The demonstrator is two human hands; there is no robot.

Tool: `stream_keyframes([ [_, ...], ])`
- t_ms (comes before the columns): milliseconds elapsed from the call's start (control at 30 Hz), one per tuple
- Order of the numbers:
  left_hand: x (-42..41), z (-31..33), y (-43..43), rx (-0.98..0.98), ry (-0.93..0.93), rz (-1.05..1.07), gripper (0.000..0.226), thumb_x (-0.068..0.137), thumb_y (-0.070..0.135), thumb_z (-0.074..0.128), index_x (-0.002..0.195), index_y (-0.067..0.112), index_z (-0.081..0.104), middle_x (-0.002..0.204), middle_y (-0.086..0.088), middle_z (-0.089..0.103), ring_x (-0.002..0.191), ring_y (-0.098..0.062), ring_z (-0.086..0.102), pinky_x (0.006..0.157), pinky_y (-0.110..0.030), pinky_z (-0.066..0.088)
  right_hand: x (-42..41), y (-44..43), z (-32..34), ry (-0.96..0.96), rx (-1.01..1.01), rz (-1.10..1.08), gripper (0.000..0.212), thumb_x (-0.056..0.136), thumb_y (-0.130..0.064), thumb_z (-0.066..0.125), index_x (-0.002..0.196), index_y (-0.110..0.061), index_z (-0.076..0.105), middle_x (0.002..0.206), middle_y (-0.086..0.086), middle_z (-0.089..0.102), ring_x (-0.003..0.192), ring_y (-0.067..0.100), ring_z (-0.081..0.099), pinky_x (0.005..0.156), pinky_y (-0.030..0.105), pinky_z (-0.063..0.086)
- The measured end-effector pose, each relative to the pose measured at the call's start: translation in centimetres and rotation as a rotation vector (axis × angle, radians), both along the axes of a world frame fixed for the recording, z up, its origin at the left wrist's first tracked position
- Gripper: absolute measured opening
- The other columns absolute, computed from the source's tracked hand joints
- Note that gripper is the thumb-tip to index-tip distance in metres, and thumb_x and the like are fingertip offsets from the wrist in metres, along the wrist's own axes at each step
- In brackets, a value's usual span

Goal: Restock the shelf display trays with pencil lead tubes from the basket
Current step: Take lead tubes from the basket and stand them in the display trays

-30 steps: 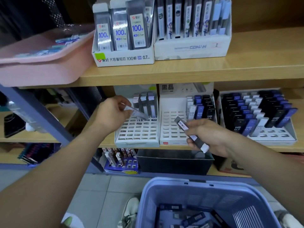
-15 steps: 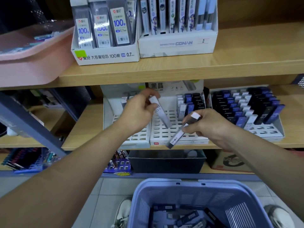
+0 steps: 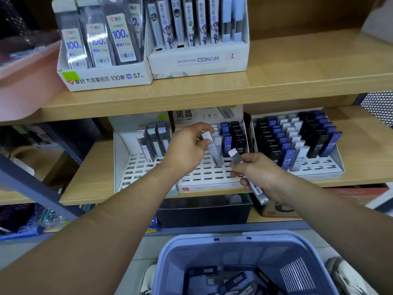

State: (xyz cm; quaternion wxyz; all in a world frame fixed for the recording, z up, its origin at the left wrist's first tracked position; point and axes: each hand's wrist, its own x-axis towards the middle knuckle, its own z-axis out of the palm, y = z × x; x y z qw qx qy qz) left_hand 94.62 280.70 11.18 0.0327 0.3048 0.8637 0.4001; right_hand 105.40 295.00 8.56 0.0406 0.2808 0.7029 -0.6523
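Two tubes are in hand. Left hand pinches the first tube, marked HB 0.5, with its lower end at the grid of the middle tray. Right hand grips the second tube, tilted, just in front of that tray. Three trays in all; the left tray holds three tubes. One basket sits below, with tubes inside.

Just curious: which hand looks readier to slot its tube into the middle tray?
Left, probably: the left hand holds the HB 0.5 tube near upright, tip at the middle tray; the right hand holds a slanted tube lower.
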Motion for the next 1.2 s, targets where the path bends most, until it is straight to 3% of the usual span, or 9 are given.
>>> stream_keyframes([
  [200,-0.4,-1.7,0.4,-0.073,0.100,-0.022,0.019,0.091,0.011,0.061,0.102,0.024,0.069,0.087,-0.009,0.070,0.050,-0.011,0.047,0.050,-0.016,0.036,0.3,1.1,-1.1,-0.035,0.108,-0.027,0.010,0.097,-0.007,0.056,0.092,-0.013,0.062,0.089,0.008,0.063,0.052,0.014,0.048,0.047,0.023,0.043],
  [367,-0.6,-1.7,0.0,-0.129,0.137,-0.013,0.023,0.093,0.011,0.060,0.110,0.022,0.071,0.068,0.005,0.062,0.038,-0.004,0.041,0.044,-0.007,0.031,0.3,1.3,-1.4,-0.030,0.140,0.003,0.009,0.093,-0.004,0.060,0.097,-0.012,0.064,0.090,0.007,0.061,0.053,0.012,0.053,0.057,0.023,0.050],
  [467,-0.3,-1.6,0.1,-0.160,0.122,-0.059,0.028,0.096,0.012,0.055,0.120,0.020,0.066,0.105,-0.004,0.071,0.065,0.004,0.058,0.059,-0.004,0.036,0.2,1.3,-1.4,-0.026,0.162,0.018,0.009,0.095,-0.008,0.059,0.094,-0.016,0.062,0.097,0.007,0.061,0.057,0.012,0.056,0.057,0.022,0.050],
  [567,0.0,-1.8,0.9,-0.278,0.164,-0.144,0.033,0.101,0.016,0.045,0.132,0.019,0.057,0.124,-0.008,0.063,0.108,-0.020,0.061,0.090,-0.022,0.046,0.2,1.3,-1.4,-0.028,0.172,0.029,0.008,0.097,-0.010,0.057,0.096,-0.017,0.062,0.104,0.008,0.062,0.061,0.012,0.060,0.057,0.021,0.050],
  [633,0.3,-2.1,1.2,-0.292,0.193,-0.105,0.030,0.100,0.019,0.045,0.128,0.020,0.055,0.111,-0.011,0.068,0.090,-0.026,0.067,0.079,-0.035,0.054,0.3,1.3,-1.5,-0.028,0.174,0.033,0.008,0.097,-0.010,0.057,0.095,-0.017,0.061,0.107,0.008,0.063,0.062,0.012,0.061,0.057,0.021,0.050],
  [733,0.4,-2.2,1.6,-0.209,0.212,0.005,0.011,0.098,0.019,0.050,0.107,0.019,0.054,0.089,-0.006,0.071,0.066,-0.023,0.063,0.060,-0.031,0.052,0.3,1.2,-1.6,-0.031,0.173,0.032,0.008,0.096,-0.011,0.058,0.095,-0.019,0.062,0.109,0.009,0.065,0.062,0.011,0.063,0.054,0.020,0.048],
  [867,-0.2,-2.1,1.9,-0.187,0.404,0.021,0.016,0.090,0.016,0.062,0.104,0.014,0.068,0.102,-0.006,0.066,0.092,-0.023,0.062,0.077,-0.022,0.042,0.3,1.1,-1.6,-0.033,0.153,0.025,0.009,0.096,-0.010,0.059,0.097,-0.018,0.062,0.111,0.009,0.065,0.061,0.011,0.064,0.054,0.020,0.049],
  [1000,0.0,-2.3,1.7,-0.398,0.470,-0.072,0.047,0.093,0.022,0.056,0.139,0.018,0.047,0.137,-0.004,0.046,0.126,-0.025,0.038,0.101,-0.034,0.038,0.5,1.1,-1.3,-0.032,0.072,0.004,0.009,0.096,-0.008,0.059,0.097,-0.017,0.063,0.109,0.010,0.066,0.059,0.012,0.064,0.055,0.021,0.052],
  [1200,-0.6,-2.3,1.4,-0.442,0.450,-0.032,0.051,0.094,0.027,0.056,0.142,0.014,0.043,0.143,-0.005,0.043,0.130,-0.026,0.034,0.105,-0.032,0.031,0.8,0.9,0.1,0.021,-0.224,-0.068,0.013,0.093,-0.004,0.062,0.102,-0.013,0.067,0.084,0.008,0.068,0.063,0.014,0.068,0.058,0.025,0.057],
])
